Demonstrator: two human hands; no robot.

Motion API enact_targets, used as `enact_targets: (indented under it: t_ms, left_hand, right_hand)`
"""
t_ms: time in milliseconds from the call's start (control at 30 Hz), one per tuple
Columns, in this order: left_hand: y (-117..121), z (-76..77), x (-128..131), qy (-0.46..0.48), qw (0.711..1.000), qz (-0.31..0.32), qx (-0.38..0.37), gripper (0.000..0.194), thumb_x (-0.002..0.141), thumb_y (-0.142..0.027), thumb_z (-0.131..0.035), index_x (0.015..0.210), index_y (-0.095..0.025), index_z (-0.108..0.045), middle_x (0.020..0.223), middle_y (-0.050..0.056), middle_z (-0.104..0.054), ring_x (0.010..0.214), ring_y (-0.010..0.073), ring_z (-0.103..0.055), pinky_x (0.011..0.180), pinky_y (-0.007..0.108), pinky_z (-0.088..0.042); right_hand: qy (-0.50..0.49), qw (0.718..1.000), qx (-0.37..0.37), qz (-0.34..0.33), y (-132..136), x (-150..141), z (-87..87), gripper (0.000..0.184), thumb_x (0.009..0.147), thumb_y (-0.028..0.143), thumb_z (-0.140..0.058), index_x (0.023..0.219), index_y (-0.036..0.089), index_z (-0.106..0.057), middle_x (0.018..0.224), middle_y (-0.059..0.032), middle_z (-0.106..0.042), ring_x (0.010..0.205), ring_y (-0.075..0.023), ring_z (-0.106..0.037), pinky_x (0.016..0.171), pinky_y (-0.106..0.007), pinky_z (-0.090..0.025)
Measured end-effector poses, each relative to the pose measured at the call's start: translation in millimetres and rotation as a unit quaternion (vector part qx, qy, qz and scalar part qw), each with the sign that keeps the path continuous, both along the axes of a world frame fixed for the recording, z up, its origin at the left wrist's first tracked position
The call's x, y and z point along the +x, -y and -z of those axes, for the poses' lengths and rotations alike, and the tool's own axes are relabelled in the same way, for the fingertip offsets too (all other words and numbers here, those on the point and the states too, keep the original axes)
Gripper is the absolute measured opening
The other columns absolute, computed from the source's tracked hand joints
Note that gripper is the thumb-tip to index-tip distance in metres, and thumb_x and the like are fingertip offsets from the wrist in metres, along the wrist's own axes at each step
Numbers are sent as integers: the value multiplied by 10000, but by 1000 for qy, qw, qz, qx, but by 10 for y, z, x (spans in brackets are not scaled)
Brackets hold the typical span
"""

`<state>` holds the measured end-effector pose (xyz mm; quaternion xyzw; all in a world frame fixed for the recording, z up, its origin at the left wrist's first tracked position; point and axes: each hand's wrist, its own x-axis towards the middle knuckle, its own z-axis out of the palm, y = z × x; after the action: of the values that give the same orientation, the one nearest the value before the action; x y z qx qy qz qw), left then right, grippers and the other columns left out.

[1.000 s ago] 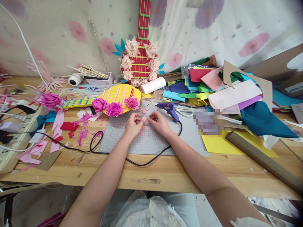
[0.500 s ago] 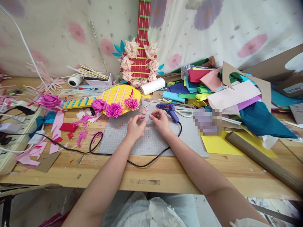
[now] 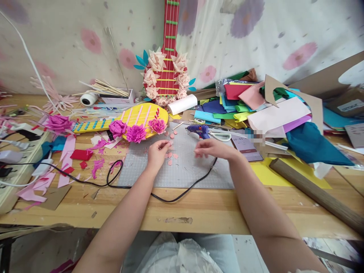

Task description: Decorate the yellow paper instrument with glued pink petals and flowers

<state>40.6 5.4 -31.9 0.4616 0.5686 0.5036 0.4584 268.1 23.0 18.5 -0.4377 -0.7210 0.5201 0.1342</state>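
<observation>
Petals (image 3: 170, 154), small pink paper cutouts, scattered on grey cutting mat (image 3: 182, 170) mid-worktop, toward far edge. My left hand (image 3: 157, 152) over them, fingers (image 3: 165, 143) pinched on something small and pink; exact piece too small to tell. My right hand (image 3: 212, 148) hovers just right of petals, fingers loosely curled, holding nothing I can see. Blue glue gun (image 3: 200, 131) lies just beyond right hand, scissors (image 3: 220, 134) beside it. Yellow paper guitar (image 3: 125, 119) with magenta flowers at mat's far-left corner.

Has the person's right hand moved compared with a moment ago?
Yes. The right hand has drawn away from the left hand and the pink petal pieces, shifting rightward over the grey cutting mat, just below the blue glue gun.
</observation>
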Motion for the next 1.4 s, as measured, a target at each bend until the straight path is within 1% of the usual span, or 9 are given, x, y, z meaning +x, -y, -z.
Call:
enact_targets:
  t_ms: [67,167,233,300,533,700,800,1000,1400]
  left_hand:
    - [-3,-3,-20,-15,1000,-6,11,222,686,-337,-653,827,-165,-658,780,47,-688,732,173,-670,510,221,-504]
    - [-5,-10,-25,-29,999,-15,19,201,695,-319,-651,821,-162,-654,777,49,-691,725,168,-672,515,217,-504]
    - [-3,-14,-18,-19,1000,-8,10,210,701,-323,-649,833,-159,-642,779,53,-690,720,175,-676,486,214,-496]
    - [5,-18,-10,-12,1000,-7,2,208,701,-317,-652,830,-155,-633,770,55,-688,717,181,-679,467,211,-490]
    - [35,-56,7,-47,999,-14,-11,176,698,-305,-657,794,-159,-630,754,56,-694,740,190,-679,464,212,-488]
    - [20,-23,8,-33,999,-12,-18,201,695,-337,-656,792,-164,-626,768,62,-699,698,185,-676,481,238,-509]
    - [16,-9,6,-31,999,-13,-13,205,692,-342,-656,790,-165,-625,762,62,-698,704,190,-678,476,239,-508]
    - [17,-5,14,-48,999,-19,-5,176,701,-315,-646,789,-164,-624,756,62,-697,700,185,-678,474,229,-506]
    - [15,34,13,-66,998,-18,1,207,699,-346,-642,801,-166,-636,778,69,-702,667,166,-664,475,223,-507]
  right_hand:
    - [113,993,27,34,-16,262,-70,415,721,585,-543,604,186,-534,599,-13,-587,528,-110,-481,490,-259,-345]
    - [223,947,155,172,-91,436,-21,424,671,609,-589,623,192,-527,547,1,-512,510,-111,-433,488,-267,-292]
    - [210,926,217,225,-159,394,82,410,652,583,-626,735,186,-569,638,-22,-557,579,-137,-480,524,-272,-320]
    - [165,930,240,222,-224,274,207,409,654,548,-642,828,180,-592,754,-49,-606,665,-168,-526,570,-282,-360]
    - [119,909,196,347,-264,-9,451,389,672,549,-605,759,170,-614,691,-59,-610,659,-214,-560,571,-307,-394]
    - [-31,959,95,266,-80,-21,375,404,650,577,-608,703,177,-602,578,-11,-546,504,-124,-464,476,-268,-372]
    - [-45,973,75,212,5,-91,348,409,618,592,-633,686,190,-593,541,6,-525,469,-102,-423,451,-257,-355]
    - [-32,978,61,195,19,-182,365,448,615,637,-615,698,198,-579,510,17,-500,454,-107,-421,460,-273,-357]
    - [-21,976,115,182,-20,-154,426,437,657,620,-595,689,183,-593,489,25,-485,510,-119,-467,519,-265,-403]
